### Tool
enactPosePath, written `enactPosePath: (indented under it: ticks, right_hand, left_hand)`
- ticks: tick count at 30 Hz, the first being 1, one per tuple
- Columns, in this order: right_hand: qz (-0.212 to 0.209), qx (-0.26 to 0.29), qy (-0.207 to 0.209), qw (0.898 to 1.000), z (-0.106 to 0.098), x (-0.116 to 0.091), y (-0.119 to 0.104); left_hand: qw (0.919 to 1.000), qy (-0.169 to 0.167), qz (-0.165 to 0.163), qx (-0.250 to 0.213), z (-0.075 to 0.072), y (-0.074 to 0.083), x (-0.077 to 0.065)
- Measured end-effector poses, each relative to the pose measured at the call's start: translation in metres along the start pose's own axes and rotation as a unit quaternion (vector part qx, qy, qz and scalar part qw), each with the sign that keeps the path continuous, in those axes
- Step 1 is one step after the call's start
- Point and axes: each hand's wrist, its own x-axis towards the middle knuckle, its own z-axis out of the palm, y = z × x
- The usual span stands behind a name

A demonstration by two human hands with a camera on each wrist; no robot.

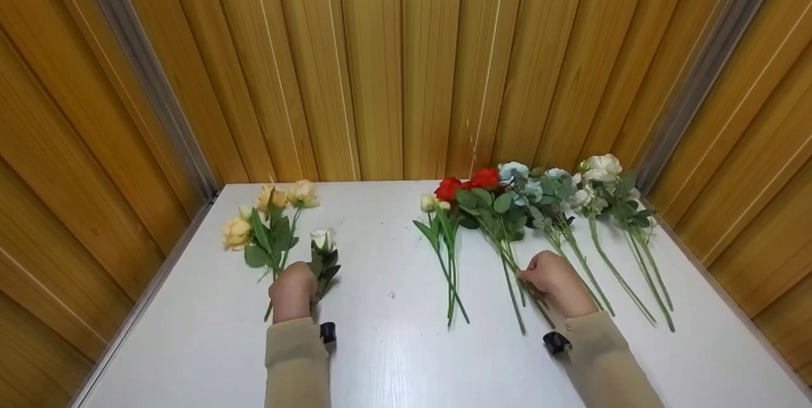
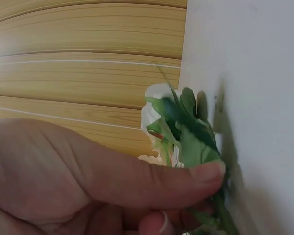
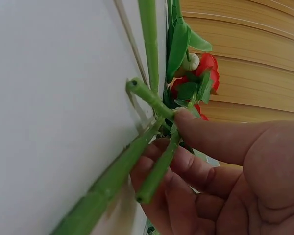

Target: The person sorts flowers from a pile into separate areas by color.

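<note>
My left hand [image 1: 294, 290] pinches the leafy stem of a white rose [image 1: 323, 240] between thumb and fingers, low over the table. In the left wrist view the white rose [image 2: 154, 110] shows past the thumb, partly behind its leaves [image 2: 198, 144]. Peach roses [image 1: 236, 233] lie just beyond that hand. My right hand [image 1: 553, 280] pinches a cut green stem [image 3: 154, 100] among the stems of the red roses [image 1: 449, 188]. Other thick stems [image 3: 103, 191] cross it near the fingertips. Which bloom the pinched stem carries is hard to see.
White tulips [image 1: 429, 203] lie left of the red roses. Blue flowers [image 1: 512, 172] and white flowers [image 1: 601, 168] lie to the right, stems toward me. The white table [image 1: 393, 357] meets wood-patterned walls [image 1: 374, 65] at its back and sides.
</note>
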Motion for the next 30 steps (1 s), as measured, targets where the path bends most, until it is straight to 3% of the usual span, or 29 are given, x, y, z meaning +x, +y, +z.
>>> enactPosePath:
  ticks: [6,14,24,30]
  right_hand:
    - [0.006,0.102,0.000,0.995,0.000,0.000,-0.003]
    - [-0.005,0.044,0.065,0.997,-0.004,0.004,-0.005]
    - [-0.003,-0.014,0.029,0.999,0.003,0.008,0.004]
    - [-0.002,-0.017,0.018,1.000,0.003,0.006,0.004]
  left_hand:
    - [1.0000,-0.004,-0.004,-0.004,-0.001,0.003,0.000]
    - [0.9997,-0.012,0.018,-0.014,-0.005,0.005,0.002]
    - [0.9997,-0.020,0.005,-0.016,-0.008,0.007,0.002]
    - [0.9993,-0.016,-0.006,-0.032,-0.009,0.006,0.000]
